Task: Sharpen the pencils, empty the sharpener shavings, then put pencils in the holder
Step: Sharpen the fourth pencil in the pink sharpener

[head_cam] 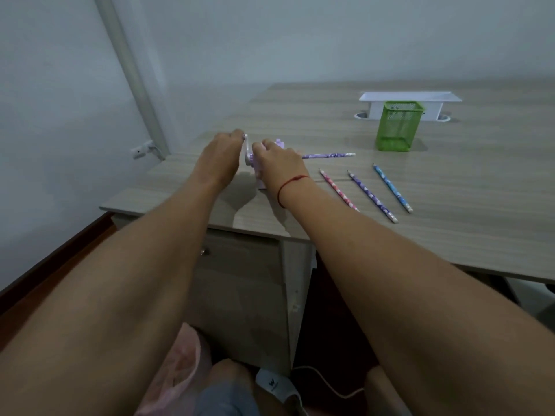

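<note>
Two bare forearms reach up from the bottom of the frame toward the left-centre of a pale wood-grain desk (450, 229). Just right of centre, three pencils lie loose on the desktop, apart from one another and slanting the same way: a pink pencil (338, 190), a purple pencil (372, 196) and a blue pencil (392, 187).

Left of them, the right hand (279, 166), with a red string at its wrist, is closed over the top of a lilac sharpener (260, 175) standing on the desk. A fourth pencil (329, 155) sticks out level from the sharpener toward the right. The left hand (222, 151) has its fingers pinched shut on the crank handle (247, 147) at the sharpener's left side.

Farther back, at the upper right, a green mesh holder (398, 126) stands upright, well apart from the pencils. Directly behind it sits a white tray (410, 97).
</note>
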The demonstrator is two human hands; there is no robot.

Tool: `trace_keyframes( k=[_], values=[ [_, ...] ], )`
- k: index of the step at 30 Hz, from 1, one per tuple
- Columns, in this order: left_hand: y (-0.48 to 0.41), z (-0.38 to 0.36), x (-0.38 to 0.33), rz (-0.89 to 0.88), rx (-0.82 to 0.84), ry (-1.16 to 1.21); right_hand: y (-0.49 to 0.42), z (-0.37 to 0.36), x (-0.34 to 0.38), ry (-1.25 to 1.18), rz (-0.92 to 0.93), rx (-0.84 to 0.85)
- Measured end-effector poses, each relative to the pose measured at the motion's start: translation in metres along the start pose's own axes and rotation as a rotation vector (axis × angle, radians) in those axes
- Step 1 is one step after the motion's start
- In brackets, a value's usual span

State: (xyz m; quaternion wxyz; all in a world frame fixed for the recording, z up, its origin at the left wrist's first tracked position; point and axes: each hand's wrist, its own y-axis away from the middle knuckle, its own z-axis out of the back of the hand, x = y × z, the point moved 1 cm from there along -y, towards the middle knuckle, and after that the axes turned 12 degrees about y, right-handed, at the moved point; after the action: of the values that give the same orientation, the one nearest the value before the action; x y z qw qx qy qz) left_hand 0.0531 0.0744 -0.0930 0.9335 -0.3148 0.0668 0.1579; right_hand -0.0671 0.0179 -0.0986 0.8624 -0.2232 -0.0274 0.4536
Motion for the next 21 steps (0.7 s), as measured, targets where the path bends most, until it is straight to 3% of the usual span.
trace_keyframes(
  k=[4,13,21],
  values=[
    [0.016,0.012,-0.004,-0.033,-0.043,0.035,-0.001,0.005,-0.002,-0.029,0.019,0.021],
    [0.037,0.024,-0.011,-0.032,0.133,-0.063,-0.006,0.002,-0.005,-0.057,0.042,0.015],
    [0.054,0.0,-0.006,0.03,0.29,0.002,-0.015,-0.007,-0.006,-0.047,0.046,0.011]
  ],
)
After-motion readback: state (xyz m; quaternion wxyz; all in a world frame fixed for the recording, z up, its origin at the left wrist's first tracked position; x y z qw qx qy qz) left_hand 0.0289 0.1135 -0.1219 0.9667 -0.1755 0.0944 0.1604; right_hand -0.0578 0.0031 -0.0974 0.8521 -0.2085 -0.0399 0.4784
